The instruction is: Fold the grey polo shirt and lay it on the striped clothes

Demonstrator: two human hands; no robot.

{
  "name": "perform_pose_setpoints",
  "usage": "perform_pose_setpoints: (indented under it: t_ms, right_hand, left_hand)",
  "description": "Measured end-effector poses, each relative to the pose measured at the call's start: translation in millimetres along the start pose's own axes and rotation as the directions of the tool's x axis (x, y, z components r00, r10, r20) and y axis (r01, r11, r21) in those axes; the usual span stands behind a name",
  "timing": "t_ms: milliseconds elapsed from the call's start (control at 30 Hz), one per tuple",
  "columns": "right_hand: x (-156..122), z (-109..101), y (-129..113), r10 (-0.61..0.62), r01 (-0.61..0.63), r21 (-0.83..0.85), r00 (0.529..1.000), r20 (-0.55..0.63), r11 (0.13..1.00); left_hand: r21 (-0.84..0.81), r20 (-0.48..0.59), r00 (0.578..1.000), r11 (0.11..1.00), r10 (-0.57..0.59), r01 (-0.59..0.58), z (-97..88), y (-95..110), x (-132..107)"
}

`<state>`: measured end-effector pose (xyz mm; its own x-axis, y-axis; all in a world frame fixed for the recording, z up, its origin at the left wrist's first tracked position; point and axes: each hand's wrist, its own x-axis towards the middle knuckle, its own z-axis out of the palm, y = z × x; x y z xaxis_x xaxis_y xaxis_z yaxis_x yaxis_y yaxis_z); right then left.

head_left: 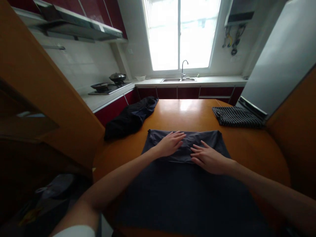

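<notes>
A dark grey-blue cloth garment (187,194) lies spread on the wooden table, its far end folded back toward me into a flap (158,135). My left hand (170,144) rests flat on the left part of the flap with fingers stretched to the right. On the right part, my right hand (208,158) lies with its fingers spread, close to the flap's near edge. A small gap separates the two hands. Neither one grips the cloth. Which kind of garment it is, I cannot tell.
On the round wooden table (182,115), a black and navy heap of clothing (130,118) lies at the far left. A folded striped cloth (237,117) lies at the far right. Beyond are a counter with a sink (171,80), a stove (112,88) and a fridge (283,56).
</notes>
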<state>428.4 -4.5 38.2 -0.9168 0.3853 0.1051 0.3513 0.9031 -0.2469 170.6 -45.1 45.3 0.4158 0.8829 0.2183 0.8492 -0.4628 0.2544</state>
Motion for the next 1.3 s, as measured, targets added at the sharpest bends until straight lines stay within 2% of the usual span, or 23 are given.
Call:
perform_pose_setpoints:
  t_ms: [67,133,200,267,333,400,533,633,700,800,867,967,1100,1200,1300]
  right_hand:
    - [26.1,5.2,-4.4,0.161,-0.166,-0.029,0.977,-0.137,0.986]
    - [51.7,17.1,-3.8,0.309,-0.333,-0.061,0.918,-0.249,0.941]
    - [69.8,32.3,1.9,0.397,-0.426,-0.087,0.887,-0.237,0.9]
    - [77.4,45.4,11.0,0.455,-0.471,-0.083,0.876,-0.159,0.878]
    - [75.7,53.0,21.8,0.489,-0.495,-0.057,0.867,-0.093,0.867]
    - [68.1,54.2,34.0,0.517,-0.52,-0.039,0.853,-0.076,0.853]
    - [44.7,46.3,65.9,0.583,-0.596,-0.07,0.8,-0.144,0.8]
    - [25.5,39.4,94.0,0.645,-0.674,-0.107,0.734,-0.21,0.731]
    - [15.0,36.1,109.9,0.693,-0.721,-0.098,0.689,-0.213,0.686]
    - [6.3,33.9,123.7,0.727,-0.746,-0.076,0.662,-0.183,0.661]
    - [5.2,34.2,126.5,0.726,-0.745,-0.072,0.664,-0.18,0.663]
    - [6.0,35.3,125.9,0.72,-0.74,-0.065,0.667,-0.193,0.669]
    - [6.0,35.3,124.1,0.716,-0.737,-0.048,0.669,-0.201,0.675]
    - [5.1,35.0,123.5,0.711,-0.732,-0.045,0.673,-0.203,0.68]
    - [3.7,35.0,122.6,0.71,-0.732,-0.047,0.673,-0.205,0.68]
  left_hand:
    - [0.076,0.056,0.998,0.997,-0.037,0.033,22.6,1.9,17.0]
    - [0.11,0.102,0.992,0.992,-0.08,0.069,40.7,3.4,22.5]
    - [0.114,0.112,0.986,0.987,-0.126,0.114,50.4,4.4,20.3]
    - [0.114,0.11,0.981,0.983,-0.16,0.147,52.6,4.7,16.2]
    - [0.117,0.118,0.977,0.979,-0.178,0.165,51.4,4.0,14.4]
    - [0.12,0.121,0.975,0.977,-0.188,0.173,50.4,2.6,15.0]
    - [0.103,0.103,0.976,0.978,-0.194,0.184,53.3,-0.5,17.3]
    - [0.094,0.104,0.974,0.977,-0.2,0.191,56.3,-0.4,17.1]
    - [0.097,0.107,0.972,0.975,-0.209,0.199,56.1,0.2,17.4]
    - [0.083,0.138,0.969,0.977,-0.206,0.196,48.9,-3.2,20.6]
    - [0.069,0.138,0.969,0.978,-0.204,0.196,39.2,-12.2,22.8]
    - [0.126,0.056,0.958,0.954,-0.282,0.273,23.3,-37.0,18.2]
    - [0.25,-0.009,0.906,0.876,-0.424,0.412,13.3,-79.1,-9.4]
    - [0.238,-0.049,0.859,0.83,-0.509,0.505,13.3,-104.8,-32.8]
    - [0.189,-0.059,0.811,0.792,-0.581,0.581,12.7,-119.7,-43.9]
